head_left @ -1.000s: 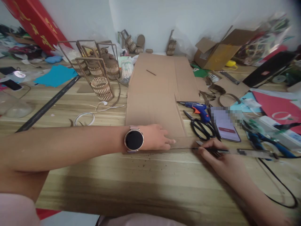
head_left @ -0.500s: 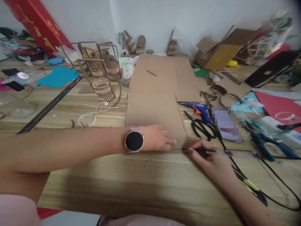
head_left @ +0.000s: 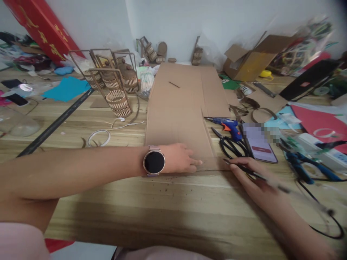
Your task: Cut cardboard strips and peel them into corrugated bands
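Note:
A long sheet of brown cardboard (head_left: 176, 119) lies flat on the wooden table. My left hand (head_left: 180, 157), with a watch (head_left: 154, 162) on its wrist, rests palm down on the near end of the sheet, fingers stretched out. Under its fingertips and to their right runs a thin brownish strip (head_left: 215, 164) along the cardboard's near edge. My right hand (head_left: 255, 178) pinches a slim dark pen (head_left: 256, 174), held slanted just past the strip's right end. Whether the pen tip touches anything I cannot tell. Black-handled scissors (head_left: 233, 146) lie right behind this hand.
A blue glue gun (head_left: 230, 126), a phone (head_left: 258, 144) and blue-handled pliers (head_left: 300, 168) lie on the right. Small bamboo lanterns (head_left: 118, 103) stand at back left, near a white ring (head_left: 99, 138). An open cardboard box (head_left: 255, 57) sits behind.
My right hand has moved right, away from the left fingertips, and the pen now tilts more. The left hand has stayed in place on the cardboard.

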`<state>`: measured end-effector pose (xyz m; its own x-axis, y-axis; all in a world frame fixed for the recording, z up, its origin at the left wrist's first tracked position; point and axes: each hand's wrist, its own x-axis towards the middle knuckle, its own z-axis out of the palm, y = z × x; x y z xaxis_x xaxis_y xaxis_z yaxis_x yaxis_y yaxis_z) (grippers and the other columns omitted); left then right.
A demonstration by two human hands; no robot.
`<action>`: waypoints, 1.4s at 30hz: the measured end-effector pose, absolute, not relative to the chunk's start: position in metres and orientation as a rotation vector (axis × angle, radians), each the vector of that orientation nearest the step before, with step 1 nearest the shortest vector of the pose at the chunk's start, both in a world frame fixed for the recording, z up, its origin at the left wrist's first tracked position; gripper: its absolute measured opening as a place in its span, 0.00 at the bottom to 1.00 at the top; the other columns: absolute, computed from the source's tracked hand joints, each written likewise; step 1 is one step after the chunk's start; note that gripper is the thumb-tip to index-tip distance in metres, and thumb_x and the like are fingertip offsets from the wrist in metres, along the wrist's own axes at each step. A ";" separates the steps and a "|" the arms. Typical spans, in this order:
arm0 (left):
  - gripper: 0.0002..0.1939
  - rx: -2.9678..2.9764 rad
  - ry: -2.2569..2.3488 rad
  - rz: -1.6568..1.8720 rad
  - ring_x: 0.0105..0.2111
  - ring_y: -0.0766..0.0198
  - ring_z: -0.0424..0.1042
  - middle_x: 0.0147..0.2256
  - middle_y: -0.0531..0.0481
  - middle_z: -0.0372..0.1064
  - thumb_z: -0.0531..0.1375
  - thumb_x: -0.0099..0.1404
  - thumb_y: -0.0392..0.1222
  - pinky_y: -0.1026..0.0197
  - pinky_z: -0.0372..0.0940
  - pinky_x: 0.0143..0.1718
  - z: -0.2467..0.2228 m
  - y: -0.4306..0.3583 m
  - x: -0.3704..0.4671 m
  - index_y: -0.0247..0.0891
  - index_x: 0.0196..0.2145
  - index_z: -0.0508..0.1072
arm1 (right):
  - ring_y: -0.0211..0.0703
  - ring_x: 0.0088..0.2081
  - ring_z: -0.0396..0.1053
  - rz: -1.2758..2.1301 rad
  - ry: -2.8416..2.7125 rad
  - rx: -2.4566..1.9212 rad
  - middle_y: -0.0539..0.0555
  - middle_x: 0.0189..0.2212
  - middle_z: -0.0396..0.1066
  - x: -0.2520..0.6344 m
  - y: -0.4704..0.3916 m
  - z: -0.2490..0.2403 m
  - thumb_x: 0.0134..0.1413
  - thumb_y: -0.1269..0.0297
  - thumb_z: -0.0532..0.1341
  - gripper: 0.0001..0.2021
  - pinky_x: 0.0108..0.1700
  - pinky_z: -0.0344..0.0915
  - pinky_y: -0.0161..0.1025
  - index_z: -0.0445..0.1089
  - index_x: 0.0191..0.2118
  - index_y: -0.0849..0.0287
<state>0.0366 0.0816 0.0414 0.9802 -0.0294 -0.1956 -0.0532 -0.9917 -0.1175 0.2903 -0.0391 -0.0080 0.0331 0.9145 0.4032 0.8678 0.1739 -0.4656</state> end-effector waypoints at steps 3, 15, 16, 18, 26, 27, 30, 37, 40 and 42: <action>0.15 -3.038 0.039 0.212 0.46 0.58 0.70 0.64 0.56 0.63 0.58 0.65 0.26 0.55 0.61 0.37 0.042 0.085 0.031 0.47 0.40 0.74 | 0.51 0.44 0.76 0.101 -2.126 -1.533 0.57 0.43 0.79 0.292 -0.028 -0.015 0.65 0.58 0.56 0.11 0.45 0.70 0.48 0.73 0.46 0.52; 0.19 -3.239 -0.758 0.154 0.59 0.57 0.66 0.62 0.44 0.66 0.60 0.71 0.42 0.57 0.60 0.58 0.053 0.109 -0.047 0.38 0.58 0.68 | 0.52 0.41 0.75 -0.078 -2.519 -1.297 0.58 0.40 0.77 0.321 -0.004 -0.031 0.66 0.60 0.54 0.12 0.44 0.70 0.50 0.75 0.43 0.51; 0.19 -3.242 -0.814 0.105 0.59 0.57 0.66 0.61 0.43 0.66 0.60 0.71 0.43 0.56 0.60 0.58 0.053 0.107 -0.053 0.38 0.58 0.68 | 0.52 0.39 0.74 -0.123 -2.525 -1.293 0.57 0.37 0.76 0.319 -0.003 -0.028 0.66 0.59 0.54 0.12 0.45 0.69 0.51 0.75 0.42 0.51; 0.20 -3.219 -0.895 0.026 0.60 0.55 0.65 0.61 0.42 0.66 0.60 0.71 0.45 0.54 0.60 0.60 0.050 0.102 -0.064 0.37 0.58 0.68 | 0.51 0.36 0.73 -0.187 -2.545 -1.281 0.56 0.33 0.75 0.316 0.001 -0.022 0.67 0.59 0.53 0.13 0.46 0.67 0.52 0.75 0.40 0.50; 0.17 -3.045 -0.919 -0.111 0.60 0.50 0.64 0.60 0.41 0.67 0.61 0.70 0.46 0.46 0.61 0.59 0.031 0.071 -0.070 0.37 0.53 0.73 | 0.51 0.36 0.73 -0.244 -2.707 -1.180 0.55 0.33 0.75 0.300 0.041 -0.007 0.66 0.63 0.52 0.12 0.46 0.63 0.50 0.75 0.41 0.51; 0.16 -3.041 -0.903 -0.121 0.59 0.50 0.64 0.59 0.41 0.68 0.62 0.69 0.45 0.46 0.62 0.58 0.030 0.066 -0.068 0.37 0.51 0.74 | 0.50 0.37 0.73 -0.236 -2.706 -1.214 0.55 0.33 0.75 0.297 0.046 -0.005 0.65 0.63 0.53 0.12 0.45 0.62 0.49 0.75 0.40 0.51; 0.13 -3.036 -0.872 -0.161 0.57 0.50 0.66 0.56 0.41 0.70 0.64 0.67 0.45 0.47 0.63 0.56 0.025 0.054 -0.066 0.37 0.47 0.75 | 0.49 0.36 0.73 -0.242 -2.687 -1.357 0.54 0.32 0.76 0.285 0.060 0.003 0.63 0.62 0.53 0.11 0.43 0.61 0.46 0.74 0.37 0.52; 0.08 -3.027 -0.967 -0.294 0.48 0.52 0.70 0.48 0.43 0.73 0.64 0.67 0.42 0.49 0.68 0.48 0.013 0.037 -0.074 0.36 0.41 0.76 | 0.52 0.38 0.75 -0.303 -2.448 -1.821 0.62 0.36 0.79 0.255 0.093 0.029 0.62 0.61 0.53 0.15 0.36 0.60 0.43 0.74 0.45 0.60; 0.06 -3.037 -0.985 -0.321 0.46 0.53 0.70 0.46 0.44 0.74 0.64 0.67 0.40 0.50 0.68 0.45 0.008 0.031 -0.075 0.37 0.41 0.76 | 0.52 0.34 0.76 -0.296 -2.343 -2.007 0.62 0.35 0.80 0.247 0.106 0.032 0.59 0.65 0.53 0.22 0.33 0.60 0.41 0.68 0.57 0.64; 0.05 -3.024 -0.959 -0.331 0.45 0.53 0.71 0.46 0.45 0.74 0.64 0.66 0.38 0.51 0.68 0.44 0.003 0.028 -0.074 0.37 0.40 0.75 | 0.53 0.33 0.76 -0.283 -2.299 -2.085 0.63 0.36 0.80 0.246 0.106 0.034 0.58 0.66 0.53 0.28 0.31 0.59 0.41 0.60 0.64 0.67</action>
